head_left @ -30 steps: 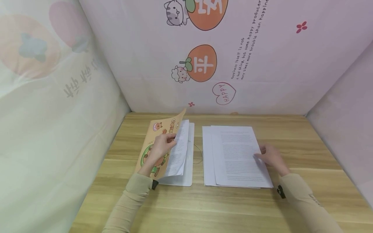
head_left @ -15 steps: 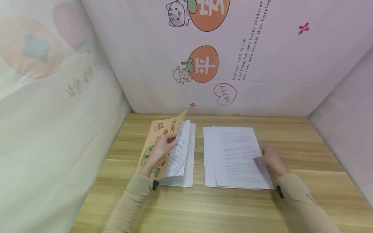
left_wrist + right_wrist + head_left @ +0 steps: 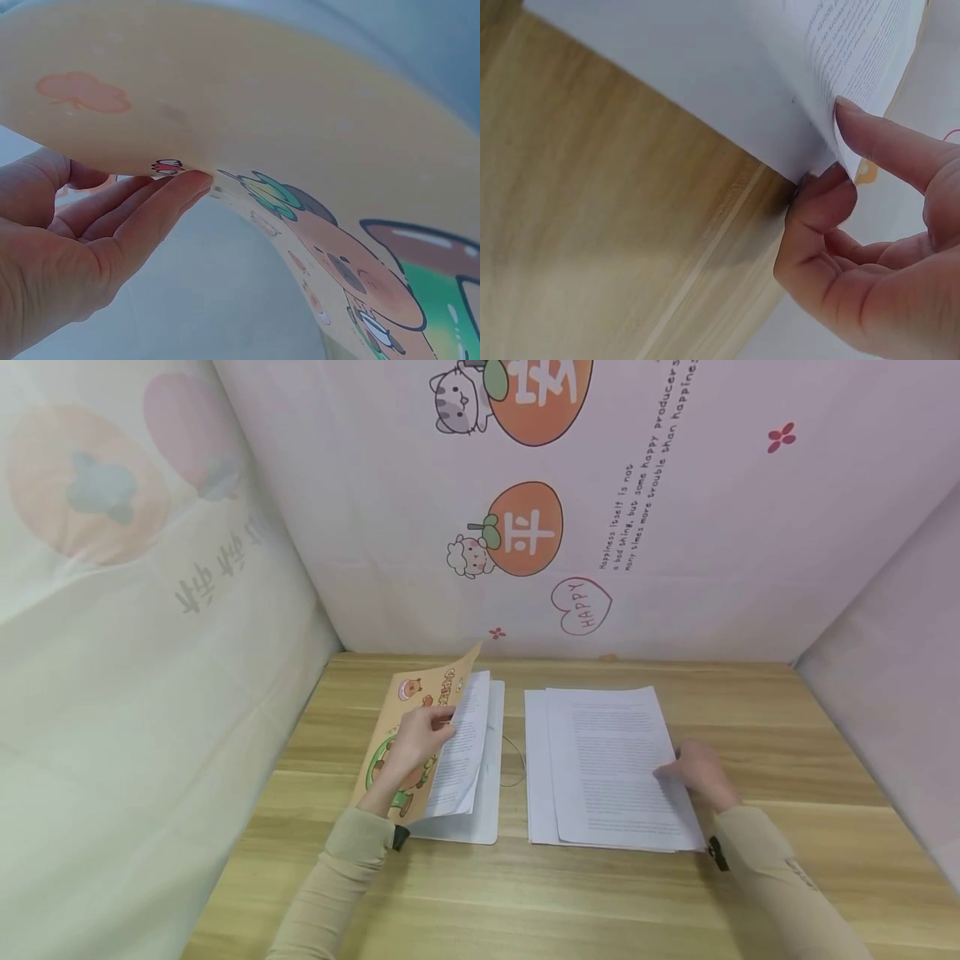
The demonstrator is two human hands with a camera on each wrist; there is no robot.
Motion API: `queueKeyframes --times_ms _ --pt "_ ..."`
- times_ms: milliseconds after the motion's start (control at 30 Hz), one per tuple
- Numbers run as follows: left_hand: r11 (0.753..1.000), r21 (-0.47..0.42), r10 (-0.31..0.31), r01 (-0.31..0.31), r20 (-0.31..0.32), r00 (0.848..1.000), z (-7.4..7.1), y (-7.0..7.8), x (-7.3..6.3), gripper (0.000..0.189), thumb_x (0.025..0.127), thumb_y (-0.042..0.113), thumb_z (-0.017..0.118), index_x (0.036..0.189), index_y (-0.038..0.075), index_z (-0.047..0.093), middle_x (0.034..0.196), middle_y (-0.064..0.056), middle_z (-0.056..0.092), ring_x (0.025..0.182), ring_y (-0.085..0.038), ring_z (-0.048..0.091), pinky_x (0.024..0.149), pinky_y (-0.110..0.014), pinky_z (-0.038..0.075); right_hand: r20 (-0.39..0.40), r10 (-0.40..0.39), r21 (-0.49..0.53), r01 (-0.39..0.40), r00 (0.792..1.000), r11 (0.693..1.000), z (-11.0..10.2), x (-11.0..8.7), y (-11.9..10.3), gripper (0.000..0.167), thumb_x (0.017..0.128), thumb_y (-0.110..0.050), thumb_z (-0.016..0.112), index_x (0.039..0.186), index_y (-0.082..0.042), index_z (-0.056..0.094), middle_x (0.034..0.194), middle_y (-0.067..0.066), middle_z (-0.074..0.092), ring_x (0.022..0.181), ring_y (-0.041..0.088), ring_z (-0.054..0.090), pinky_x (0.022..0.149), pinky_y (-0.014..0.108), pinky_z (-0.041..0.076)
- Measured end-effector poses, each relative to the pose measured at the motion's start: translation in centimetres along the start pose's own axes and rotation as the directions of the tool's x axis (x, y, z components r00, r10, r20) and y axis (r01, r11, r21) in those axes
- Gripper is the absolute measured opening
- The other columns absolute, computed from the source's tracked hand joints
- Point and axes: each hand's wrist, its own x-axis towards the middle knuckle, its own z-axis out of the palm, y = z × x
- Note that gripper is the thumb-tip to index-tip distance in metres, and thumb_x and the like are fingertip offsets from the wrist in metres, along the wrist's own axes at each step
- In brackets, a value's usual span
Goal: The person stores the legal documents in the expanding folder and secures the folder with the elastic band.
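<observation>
At the left of the table lies a folder (image 3: 393, 710) with an orange cartoon cover, partly lifted. My left hand (image 3: 415, 745) holds that cover by its right edge; in the left wrist view the fingers (image 3: 154, 210) lie along the curved cover (image 3: 262, 97). Printed pages (image 3: 459, 760) show inside, over the pale back cover (image 3: 489, 793). To the right is a stack of printed sheets (image 3: 611, 760), slightly fanned. My right hand (image 3: 699, 774) is at its right edge. Close up, thumb and index finger pinch the raised edge of a printed sheet (image 3: 847, 60).
A thin elastic cord (image 3: 517, 760) loops out between folder and stack. The wooden table (image 3: 570, 902) is bounded by a printed cloth wall (image 3: 697, 610) at the back and cloth walls on both sides. A dark wrist strap (image 3: 717, 854) sits at my right cuff.
The head view shifts slightly. My right hand's fingers have closed in a little at the sheets' right edge. The left hand keeps its hold on the lifted cover.
</observation>
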Motion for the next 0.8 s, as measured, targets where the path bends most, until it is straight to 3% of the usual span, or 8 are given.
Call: queueKeyframes --times_ms 233,600,800 --pt "1.000 -0.002 0.007 -0.007 -0.008 1.000 -0.01 -0.06 -0.04 0.042 0.090 0.007 0.059 0.131 -0.002 0.061 0.128 -0.020 0.067 0.110 -0.030 0.069 0.090 -0.040 0.058 -0.009 -0.009 0.010 0.009 1.000 1.000 0.22 -0.19 -0.15 0.048 0.076 -0.013 0.074 0.107 0.020 0.058 0.098 0.033 0.065 0.080 0.031 0.061 0.065 0.034 0.049" --pt "1.000 -0.020 -0.014 0.014 -0.007 1.000 -0.22 0.09 -0.13 0.042 0.090 0.007 0.058 0.132 0.000 0.061 0.131 -0.019 0.066 0.114 -0.031 0.068 0.095 -0.043 0.056 -0.048 -0.037 -0.033 0.036 0.998 0.999 0.58 -0.06 -0.08 0.053 0.075 -0.012 0.074 0.113 0.021 0.055 0.104 0.038 0.063 0.084 0.038 0.063 0.070 0.046 0.053" --pt "1.000 -0.016 0.000 0.000 -0.009 1.000 -0.34 0.22 -0.25 0.042 0.089 0.006 0.058 0.131 0.000 0.062 0.130 -0.020 0.066 0.113 -0.031 0.068 0.094 -0.042 0.056 -0.047 -0.033 -0.001 0.033 0.998 0.999 0.57 -0.24 -0.33 0.053 0.074 -0.009 0.074 0.111 0.023 0.053 0.101 0.038 0.062 0.082 0.037 0.062 0.068 0.042 0.053"
